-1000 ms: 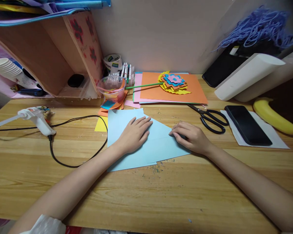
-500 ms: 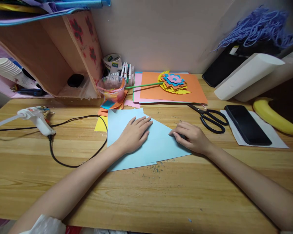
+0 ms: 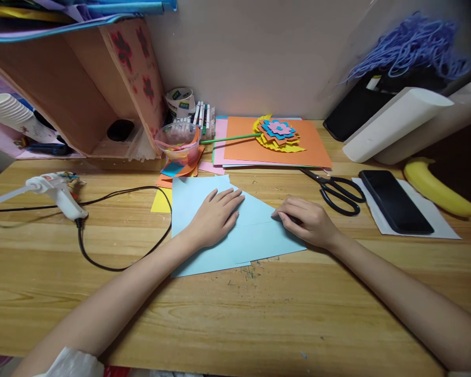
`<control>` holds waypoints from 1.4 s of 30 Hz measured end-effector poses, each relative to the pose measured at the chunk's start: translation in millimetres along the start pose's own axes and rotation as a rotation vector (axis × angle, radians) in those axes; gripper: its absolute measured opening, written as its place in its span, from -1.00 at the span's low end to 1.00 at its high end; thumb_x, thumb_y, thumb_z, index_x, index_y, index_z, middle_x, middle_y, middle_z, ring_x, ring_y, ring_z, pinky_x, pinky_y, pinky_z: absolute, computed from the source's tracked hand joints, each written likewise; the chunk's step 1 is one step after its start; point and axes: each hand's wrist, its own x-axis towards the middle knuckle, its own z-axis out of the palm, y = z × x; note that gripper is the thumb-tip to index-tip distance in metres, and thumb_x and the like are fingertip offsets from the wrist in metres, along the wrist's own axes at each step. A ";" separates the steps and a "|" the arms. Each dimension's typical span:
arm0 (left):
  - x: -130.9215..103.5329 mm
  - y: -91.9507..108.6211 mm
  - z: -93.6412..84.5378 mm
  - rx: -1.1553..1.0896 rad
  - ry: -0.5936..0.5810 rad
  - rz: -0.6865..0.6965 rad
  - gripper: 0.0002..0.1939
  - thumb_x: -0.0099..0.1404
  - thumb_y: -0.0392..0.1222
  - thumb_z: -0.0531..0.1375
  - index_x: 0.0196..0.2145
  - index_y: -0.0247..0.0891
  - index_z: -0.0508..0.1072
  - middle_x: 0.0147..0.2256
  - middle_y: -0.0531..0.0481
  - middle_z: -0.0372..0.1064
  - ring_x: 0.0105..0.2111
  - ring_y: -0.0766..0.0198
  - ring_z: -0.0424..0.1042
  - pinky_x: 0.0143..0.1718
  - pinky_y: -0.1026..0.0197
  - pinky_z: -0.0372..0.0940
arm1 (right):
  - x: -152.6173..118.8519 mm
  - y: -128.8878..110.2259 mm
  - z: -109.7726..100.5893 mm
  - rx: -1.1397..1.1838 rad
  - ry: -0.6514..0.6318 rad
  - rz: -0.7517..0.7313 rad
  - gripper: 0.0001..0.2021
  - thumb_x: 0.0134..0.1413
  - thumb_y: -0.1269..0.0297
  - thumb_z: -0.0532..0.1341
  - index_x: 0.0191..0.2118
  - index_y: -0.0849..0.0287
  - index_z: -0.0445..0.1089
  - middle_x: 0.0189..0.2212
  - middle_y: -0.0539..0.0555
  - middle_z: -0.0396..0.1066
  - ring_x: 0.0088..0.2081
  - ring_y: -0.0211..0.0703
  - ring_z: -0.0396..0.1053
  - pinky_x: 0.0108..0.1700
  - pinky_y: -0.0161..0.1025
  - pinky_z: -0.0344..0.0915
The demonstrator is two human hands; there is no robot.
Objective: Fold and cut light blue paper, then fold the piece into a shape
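A light blue sheet of paper (image 3: 204,259) lies on the wooden table, folded over at an angle so that its right side tapers to a corner. My left hand (image 3: 215,217) rests flat on it with the fingers stretched out. At the slanting right edge, my right hand (image 3: 308,222) is closed, thumb and forefinger pinched together on the paper. Black-handled scissors (image 3: 341,195) lie just behind my right hand. A yellow paper piece (image 3: 160,201) shows beside the blue sheet's left edge.
A white glue gun (image 3: 60,193) and its black cord lie at left. Behind are a plastic cup (image 3: 178,149) of scraps and a paper flower (image 3: 277,131) on orange sheets (image 3: 239,149). A phone (image 3: 396,201) and a banana (image 3: 439,188) lie at right. A cardboard box (image 3: 133,89) stands back left.
Both hands hold the same places on the blue paper. The whole view has shifted very slightly; nothing on the table has visibly moved.
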 end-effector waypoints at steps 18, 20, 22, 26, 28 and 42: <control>-0.3 0.4 -0.7 0.008 0.005 0.001 -0.55 0.34 -0.18 -0.12 0.18 -0.12 0.07 0.20 0.02 0.03 0.21 0.20 -0.02 0.20 -0.06 -0.11 | -0.6 -1.2 -0.3 -0.038 0.029 0.005 -0.84 0.10 0.39 0.06 -0.36 0.15 0.39 -0.50 0.05 0.39 -0.46 -0.20 0.30 -0.39 -0.25 0.20; -0.3 0.4 -0.6 0.010 0.004 0.004 -0.55 0.35 -0.18 -0.12 0.18 -0.13 0.07 0.20 0.01 0.03 0.21 0.20 -0.02 0.20 -0.06 -0.11 | -1.1 -1.3 -0.3 -0.038 0.025 0.004 -0.84 0.11 0.39 0.06 -0.35 0.16 0.39 -0.51 0.04 0.38 -0.48 -0.22 0.29 -0.42 -0.27 0.18; -0.1 0.4 -0.5 0.011 0.004 0.006 -0.55 0.34 -0.17 -0.12 0.18 -0.13 0.07 0.20 0.01 0.03 0.21 0.20 -0.02 0.20 -0.06 -0.11 | -1.2 -1.0 0.0 -0.040 0.022 -0.003 -0.84 0.11 0.40 0.06 -0.35 0.16 0.39 -0.52 0.04 0.37 -0.50 -0.24 0.28 -0.44 -0.27 0.18; 0.2 0.4 -0.3 0.006 0.004 0.003 -0.55 0.34 -0.18 -0.11 0.18 -0.13 0.08 0.20 0.01 0.03 0.21 0.19 -0.02 0.20 -0.06 -0.11 | -0.5 0.5 1.0 -0.032 0.026 -0.018 -0.85 0.10 0.40 0.07 -0.35 0.16 0.38 -0.48 0.05 0.39 -0.44 -0.21 0.29 -0.36 -0.24 0.20; 0.2 0.5 -0.4 0.004 0.002 0.002 -0.55 0.34 -0.18 -0.11 0.18 -0.13 0.08 0.20 0.01 0.03 0.21 0.19 -0.02 0.20 -0.06 -0.11 | -0.3 0.9 1.3 -0.021 0.027 -0.019 -0.87 0.09 0.41 0.08 -0.35 0.16 0.38 -0.46 0.06 0.39 -0.41 -0.19 0.30 -0.33 -0.23 0.21; 0.2 -0.2 0.2 0.011 0.002 0.005 -0.55 0.35 -0.17 -0.12 0.18 -0.13 0.07 0.21 0.02 0.02 0.21 0.20 -0.03 0.20 -0.06 -0.11 | -1.1 0.9 2.4 -0.037 0.029 -0.017 -0.86 0.10 0.41 0.08 -0.35 0.19 0.39 -0.50 0.04 0.35 -0.46 -0.23 0.25 -0.39 -0.27 0.17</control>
